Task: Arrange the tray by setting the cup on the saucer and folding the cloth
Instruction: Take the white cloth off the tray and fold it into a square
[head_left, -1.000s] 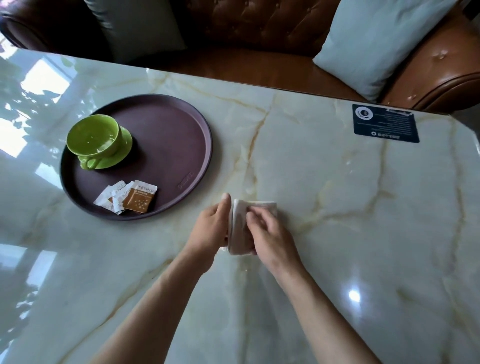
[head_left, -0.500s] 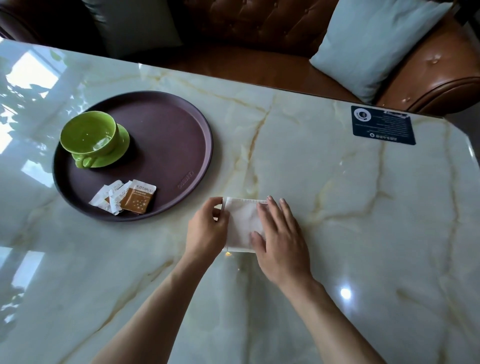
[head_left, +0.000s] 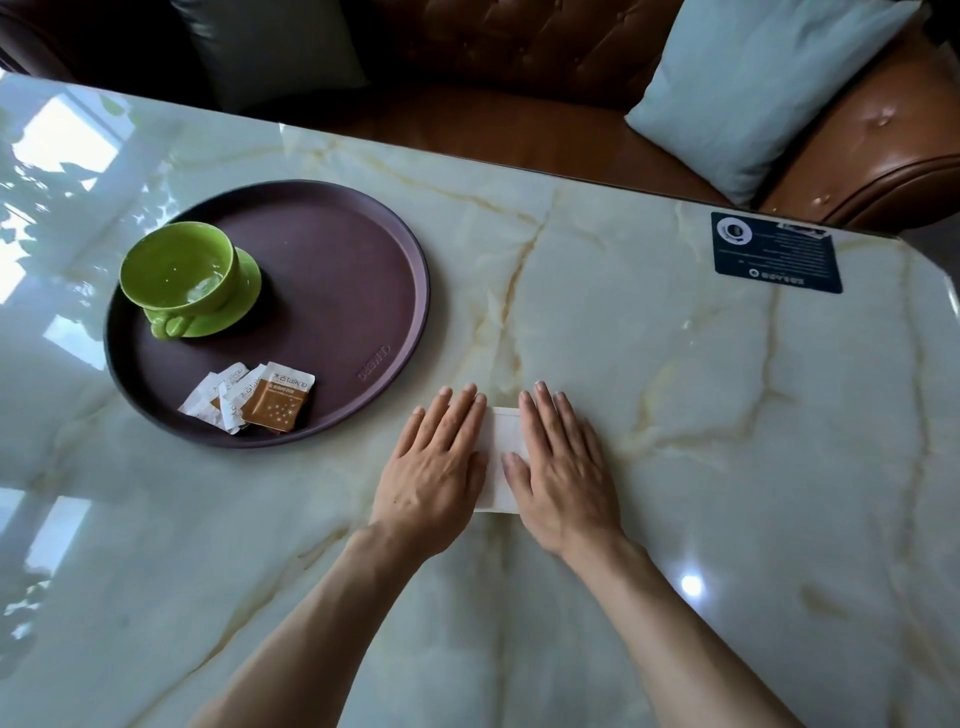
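cloth (head_left: 503, 457) flat on table (head_left: 675, 389) | under both hands' flat, extended fingers (head_left: 543, 415), strip showing between

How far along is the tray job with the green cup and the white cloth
Done: the green ceramic cup sits on its green saucer in the round brown tray. In hand: the left hand and right hand press flat on the small folded white cloth on the marble table. Left: the cloth is outside the tray, so it probably goes there next.

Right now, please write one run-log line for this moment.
cup on saucer | both hands flat, pressing folded cloth on table, beside tray
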